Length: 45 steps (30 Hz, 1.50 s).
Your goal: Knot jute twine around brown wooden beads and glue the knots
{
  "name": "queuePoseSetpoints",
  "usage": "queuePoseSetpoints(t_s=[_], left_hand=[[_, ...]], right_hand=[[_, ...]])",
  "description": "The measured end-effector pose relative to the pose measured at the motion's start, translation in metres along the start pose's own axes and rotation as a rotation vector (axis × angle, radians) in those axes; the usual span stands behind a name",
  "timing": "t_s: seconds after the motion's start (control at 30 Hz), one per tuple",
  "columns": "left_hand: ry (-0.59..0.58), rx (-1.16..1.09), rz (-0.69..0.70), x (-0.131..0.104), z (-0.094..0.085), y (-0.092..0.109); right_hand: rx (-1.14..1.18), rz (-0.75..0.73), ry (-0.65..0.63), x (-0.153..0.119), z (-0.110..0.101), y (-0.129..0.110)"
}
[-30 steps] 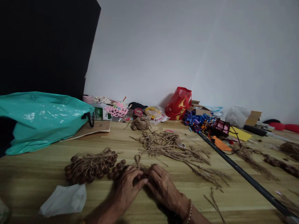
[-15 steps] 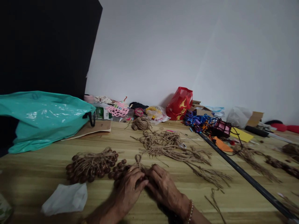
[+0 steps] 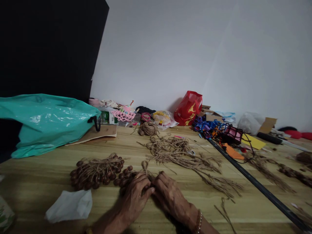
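Observation:
Both hands meet low in the middle of the view, fingers bent and pinched together. My left hand [image 3: 136, 195] closes on brown twine, its thumb tip touching the other hand's fingertips. Twine is also pinched in my right hand [image 3: 170, 196], which has a beaded bracelet at the wrist. A small twine loop [image 3: 144, 165] sticks up just beyond the fingers. Brown beads [image 3: 125, 175] lie against the left hand's far side. Farther left rests a bundle of twine strung with brown beads [image 3: 97, 170]. The fingers hide the exact spot they work on.
Loose twine [image 3: 173, 149] spreads beyond the hands. A black bar [image 3: 253, 180] crosses the wooden table [image 3: 126, 148] at the right. White tissue [image 3: 69, 205] lies near left, a teal bag [image 3: 51, 123] behind it. A red bag [image 3: 188, 109] stands by the wall.
The whole view has shifted slightly, so the things on the table appear a little farther right. Both hands keep nearly the same pose, still pinching the twine.

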State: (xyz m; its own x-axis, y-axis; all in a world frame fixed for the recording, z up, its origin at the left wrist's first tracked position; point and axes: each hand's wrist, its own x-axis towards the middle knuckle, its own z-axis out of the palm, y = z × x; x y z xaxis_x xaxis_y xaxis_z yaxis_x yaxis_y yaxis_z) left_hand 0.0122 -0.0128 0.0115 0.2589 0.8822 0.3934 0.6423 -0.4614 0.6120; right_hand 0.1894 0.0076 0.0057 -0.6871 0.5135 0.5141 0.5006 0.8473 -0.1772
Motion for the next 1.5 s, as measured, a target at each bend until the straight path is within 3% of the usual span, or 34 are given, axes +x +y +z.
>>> queuePoseSetpoints(t_s=[0.33,0.57,1.5], left_hand=[[-0.033,0.015,-0.053,0.0021,-0.0059,0.0073],[0.01,0.045,-0.035,0.0016,-0.0023,-0.0004],[-0.036,0.053,-0.083,0.0005,-0.0034,0.0047]], right_hand=[[0.051,0.095,0.025,-0.0019,-0.0032,-0.0033],[0.08,0.018,0.009,0.0003,-0.0036,-0.003],[0.045,0.048,0.003,-0.002,0.001,-0.0006]])
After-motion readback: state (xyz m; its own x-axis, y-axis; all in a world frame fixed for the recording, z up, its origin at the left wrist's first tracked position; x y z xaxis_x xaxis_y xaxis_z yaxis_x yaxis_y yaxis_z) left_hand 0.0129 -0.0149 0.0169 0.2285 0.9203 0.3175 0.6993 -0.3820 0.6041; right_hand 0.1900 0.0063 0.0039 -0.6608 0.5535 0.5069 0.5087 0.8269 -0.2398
